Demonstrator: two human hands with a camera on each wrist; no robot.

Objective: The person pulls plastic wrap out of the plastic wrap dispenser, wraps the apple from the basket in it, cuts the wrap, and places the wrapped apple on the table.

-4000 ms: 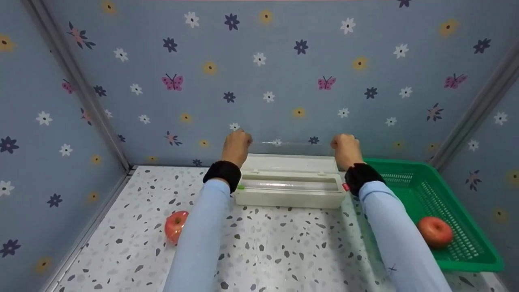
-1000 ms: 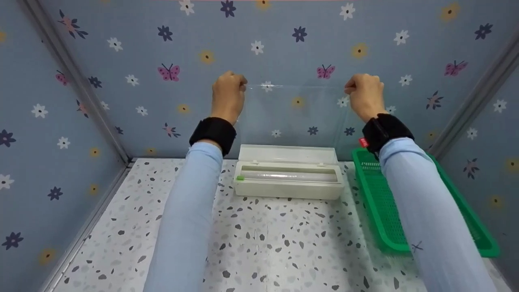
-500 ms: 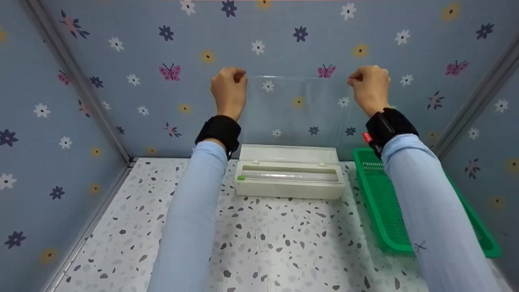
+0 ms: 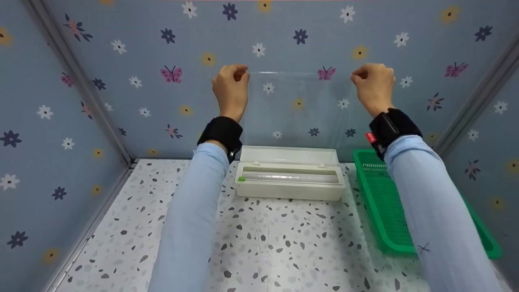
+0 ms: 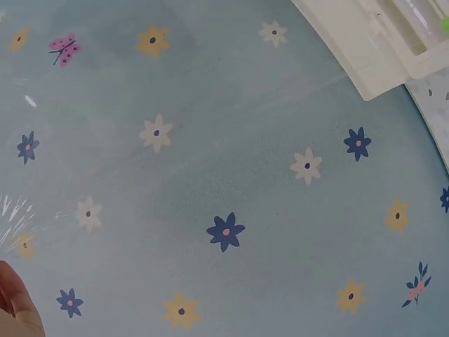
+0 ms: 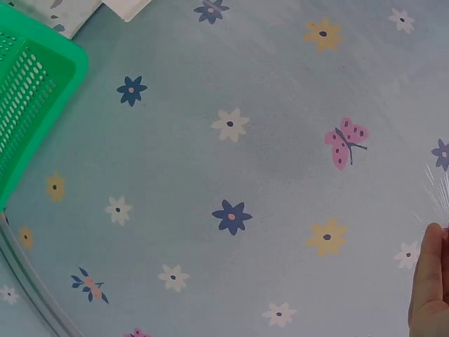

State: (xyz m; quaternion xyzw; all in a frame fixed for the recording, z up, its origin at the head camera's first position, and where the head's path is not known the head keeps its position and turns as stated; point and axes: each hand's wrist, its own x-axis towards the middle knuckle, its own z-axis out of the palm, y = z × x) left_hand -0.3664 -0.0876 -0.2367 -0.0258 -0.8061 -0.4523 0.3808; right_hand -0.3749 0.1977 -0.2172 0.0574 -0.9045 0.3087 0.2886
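Note:
A sheet of clear plastic wrap (image 4: pixel 296 93) hangs stretched between both hands in the head view, its lower part reaching down to the white dispenser box (image 4: pixel 290 191). My left hand (image 4: pixel 232 90) pinches the top left corner between thumb and finger. At the other top corner, my right hand (image 4: pixel 375 87) pinches the film likewise. The box stands with its lid (image 4: pixel 288 154) tipped back, and a roll of wrap (image 4: pixel 290 177) lies inside. Only a bit of the left hand (image 5: pixel 17 302) and of the right hand (image 6: pixel 429 288) enters the wrist views, with creased film beside each.
A green plastic basket (image 4: pixel 387 243) stands right of the box, partly hidden by the right forearm. The speckled white tabletop (image 4: pixel 259 243) ends at a blue flowered back wall (image 4: pixel 279 24). A green slider (image 4: pixel 241 179) sits at the box's left end.
Both hands have risen from just above the box to high before the wall, drawing out the wrap. Over the last second they rose slightly further. The apples seen earlier are out of sight.

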